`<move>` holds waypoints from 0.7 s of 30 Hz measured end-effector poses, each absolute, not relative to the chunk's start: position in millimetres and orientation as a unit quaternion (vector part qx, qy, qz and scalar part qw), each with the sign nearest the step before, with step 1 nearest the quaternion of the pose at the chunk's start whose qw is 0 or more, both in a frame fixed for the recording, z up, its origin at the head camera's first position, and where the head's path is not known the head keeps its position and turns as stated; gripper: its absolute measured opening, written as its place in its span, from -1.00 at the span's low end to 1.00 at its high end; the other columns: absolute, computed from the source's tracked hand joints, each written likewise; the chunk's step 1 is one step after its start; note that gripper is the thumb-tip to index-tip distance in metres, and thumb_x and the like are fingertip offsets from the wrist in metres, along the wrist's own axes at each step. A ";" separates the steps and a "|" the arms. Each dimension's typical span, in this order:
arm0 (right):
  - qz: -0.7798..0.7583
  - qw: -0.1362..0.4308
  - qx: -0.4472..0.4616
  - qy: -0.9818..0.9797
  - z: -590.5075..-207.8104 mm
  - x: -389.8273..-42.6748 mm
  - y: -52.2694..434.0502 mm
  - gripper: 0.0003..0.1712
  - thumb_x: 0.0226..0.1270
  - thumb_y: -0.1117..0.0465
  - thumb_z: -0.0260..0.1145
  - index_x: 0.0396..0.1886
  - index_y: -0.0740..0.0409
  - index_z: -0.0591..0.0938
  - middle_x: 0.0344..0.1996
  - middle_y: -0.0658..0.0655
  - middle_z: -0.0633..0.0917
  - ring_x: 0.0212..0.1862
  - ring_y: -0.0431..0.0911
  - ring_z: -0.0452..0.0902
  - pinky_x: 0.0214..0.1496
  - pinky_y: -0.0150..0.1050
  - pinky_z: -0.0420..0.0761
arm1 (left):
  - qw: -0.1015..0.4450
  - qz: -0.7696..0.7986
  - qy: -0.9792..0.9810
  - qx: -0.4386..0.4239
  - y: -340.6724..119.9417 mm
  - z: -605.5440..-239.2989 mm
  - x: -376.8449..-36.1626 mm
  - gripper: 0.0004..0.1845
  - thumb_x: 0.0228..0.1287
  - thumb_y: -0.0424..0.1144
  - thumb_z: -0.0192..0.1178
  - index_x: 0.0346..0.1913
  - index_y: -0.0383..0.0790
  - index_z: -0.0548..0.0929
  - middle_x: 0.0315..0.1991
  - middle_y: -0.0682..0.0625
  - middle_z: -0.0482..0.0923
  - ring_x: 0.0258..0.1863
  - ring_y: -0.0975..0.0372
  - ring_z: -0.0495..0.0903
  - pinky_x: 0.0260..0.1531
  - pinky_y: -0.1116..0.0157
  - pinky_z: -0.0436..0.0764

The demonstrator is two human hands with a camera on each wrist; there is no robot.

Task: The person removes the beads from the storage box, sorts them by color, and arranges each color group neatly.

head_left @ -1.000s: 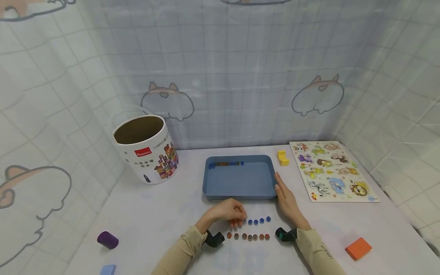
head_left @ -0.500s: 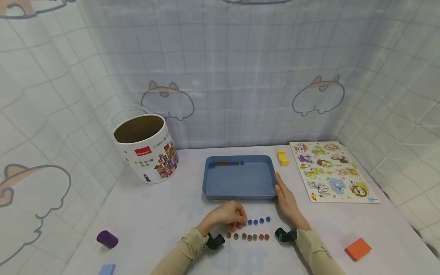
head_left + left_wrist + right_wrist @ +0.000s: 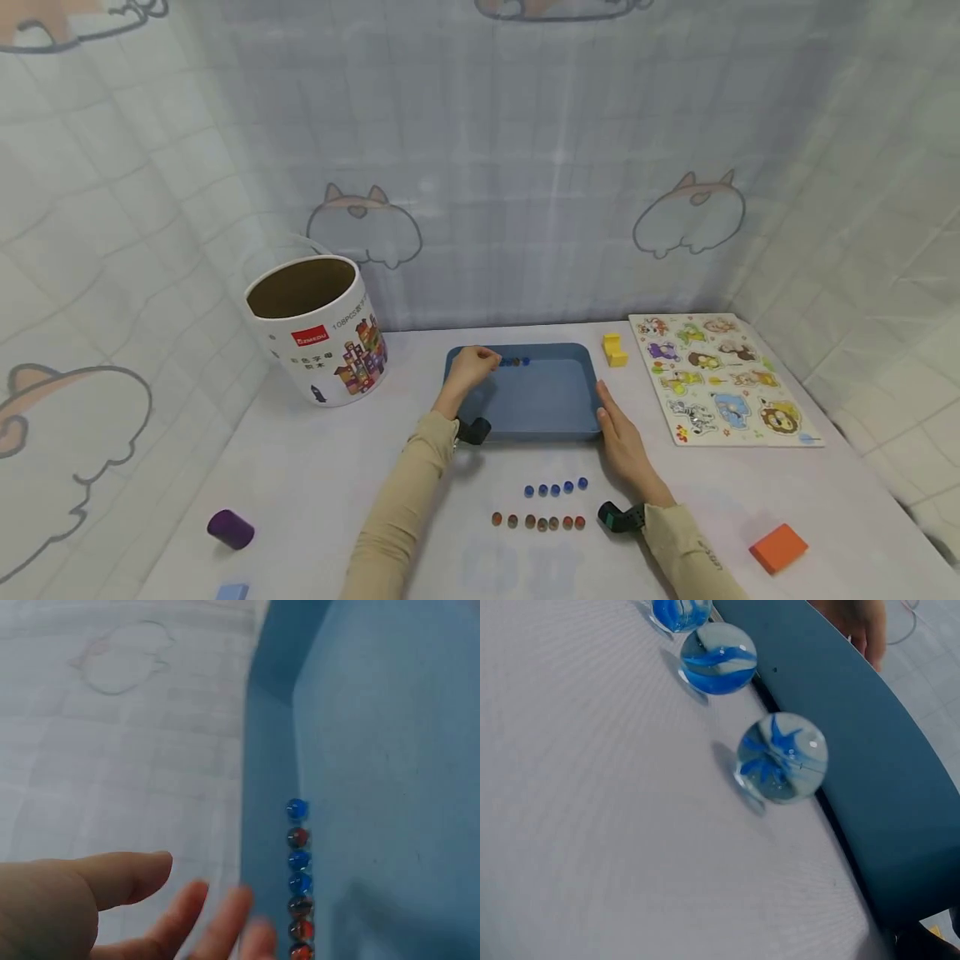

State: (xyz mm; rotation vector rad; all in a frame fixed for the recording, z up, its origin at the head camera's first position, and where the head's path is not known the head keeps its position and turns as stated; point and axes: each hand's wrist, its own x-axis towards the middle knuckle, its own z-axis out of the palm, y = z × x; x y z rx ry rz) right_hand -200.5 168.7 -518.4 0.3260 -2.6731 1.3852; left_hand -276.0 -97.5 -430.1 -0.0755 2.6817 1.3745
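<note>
A blue tray (image 3: 525,400) lies mid-table with a row of marbles (image 3: 516,362) along its far wall. My left hand (image 3: 474,365) reaches into the tray's far left corner, at the left end of that row. In the left wrist view its fingers (image 3: 127,877) hang spread and relaxed beside the marble row (image 3: 298,877), holding nothing I can see. My right hand (image 3: 618,433) lies flat with straight fingers against the tray's right front corner. On the table before the tray sit a row of blue marbles (image 3: 555,488) (image 3: 781,757) and a row of brownish marbles (image 3: 536,522).
A cardboard tub (image 3: 315,329) stands open at the back left. A yellow block (image 3: 615,350) and an animal puzzle board (image 3: 723,379) lie right of the tray. An orange block (image 3: 778,548) is front right; a purple cylinder (image 3: 230,528) and a light blue block (image 3: 232,592) front left.
My left hand left the blue marble row on the table and moved forward into the tray's far left corner. The right hand stayed by the tray.
</note>
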 end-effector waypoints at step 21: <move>0.455 0.076 0.112 -0.880 -516.5 -199.5 165.2 -0.43 0.63 0.15 -0.20 0.54 0.19 0.07 0.52 0.24 0.11 0.52 0.20 0.03 0.51 -0.01 0.02 | 0.029 0.402 0.912 -0.082 -72.1 -451.4 -311.9 -0.70 0.40 -0.23 -0.02 -0.13 -0.28 0.71 -0.19 -0.14 0.73 -0.34 0.10 0.59 -0.35 0.23 0.50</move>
